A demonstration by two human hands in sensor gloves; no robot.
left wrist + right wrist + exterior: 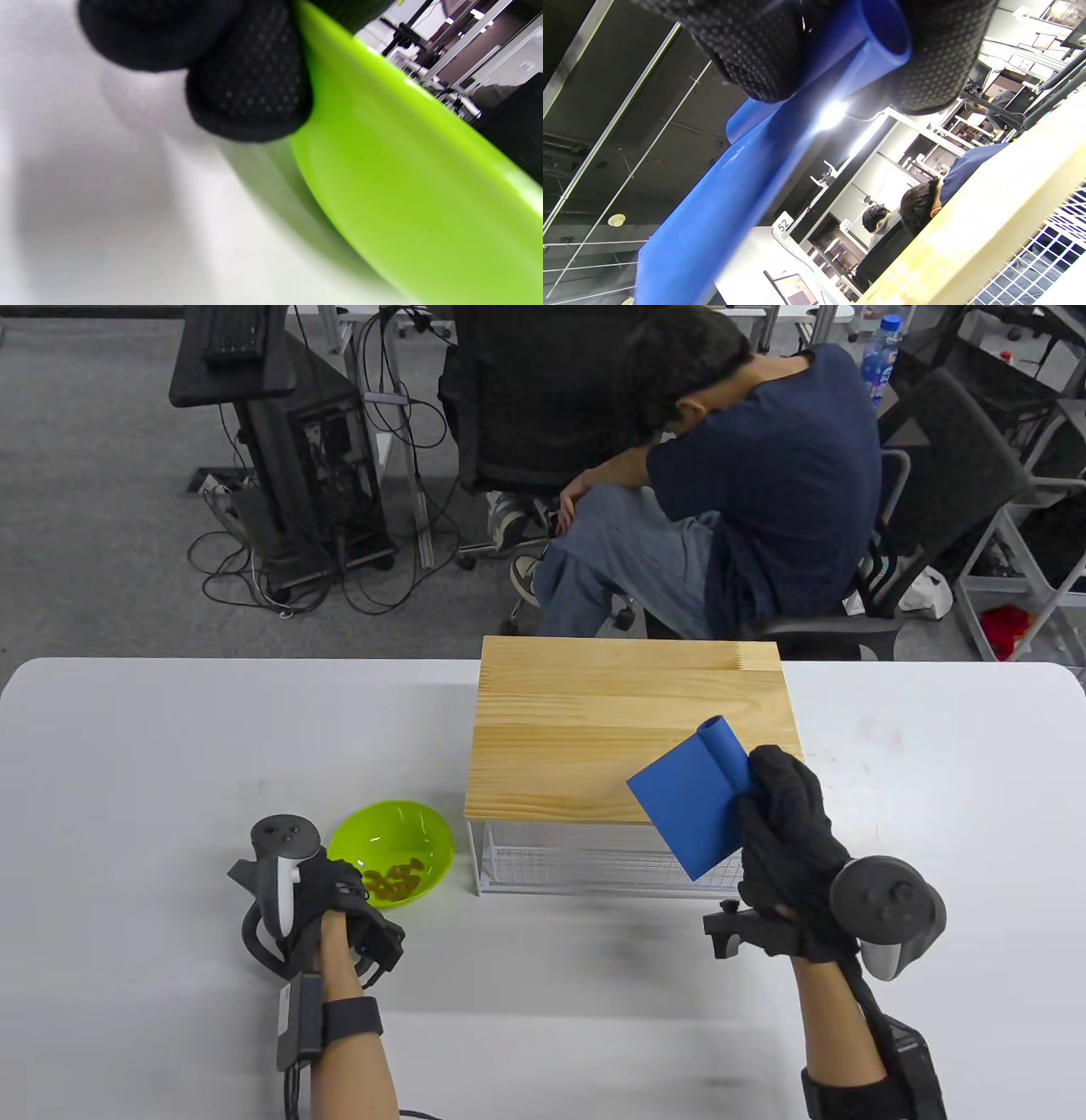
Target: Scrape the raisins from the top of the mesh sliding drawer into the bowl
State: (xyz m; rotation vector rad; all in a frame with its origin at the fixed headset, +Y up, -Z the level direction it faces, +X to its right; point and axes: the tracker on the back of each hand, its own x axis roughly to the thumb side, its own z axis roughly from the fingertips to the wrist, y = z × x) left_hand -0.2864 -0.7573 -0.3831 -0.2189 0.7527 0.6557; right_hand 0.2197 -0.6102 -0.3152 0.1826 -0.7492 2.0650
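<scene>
The mesh sliding drawer [594, 861] is a white wire-grid basket under a flat pine top [628, 729] of pale, straight-grained boards; no raisins are visible on the wood. It stands on a smooth white bench [127, 780] with rounded corners.

The right hand [785, 848], in a black knit glove with dotted grip texture, is clenched round the rolled tubular handle of a blue scraper [691, 806]. The scraper is a thin, stiff, glossy sheet, roughly square, tilted above the drawer's front right corner; its blade hides part of the mesh front. In the right wrist view the handle's open tube end shows between 2 fingers [755, 55], and the blade runs off the bottom edge.

The bowl [399, 848] is round, shiny lime-green plastic, just left of the drawer. The raisins [394, 881] lie in a small amber-brown cluster at its near inner side. The left hand [348, 912] grips the bowl's near rim; the left wrist view, blurred, shows a dotted fingertip [250, 93] pressed against the bowl's smooth outer wall. The tracker [280, 874] covers most of that hand from above.

Beyond the bench a seated person [721, 509] in a dark shirt leans forward.
</scene>
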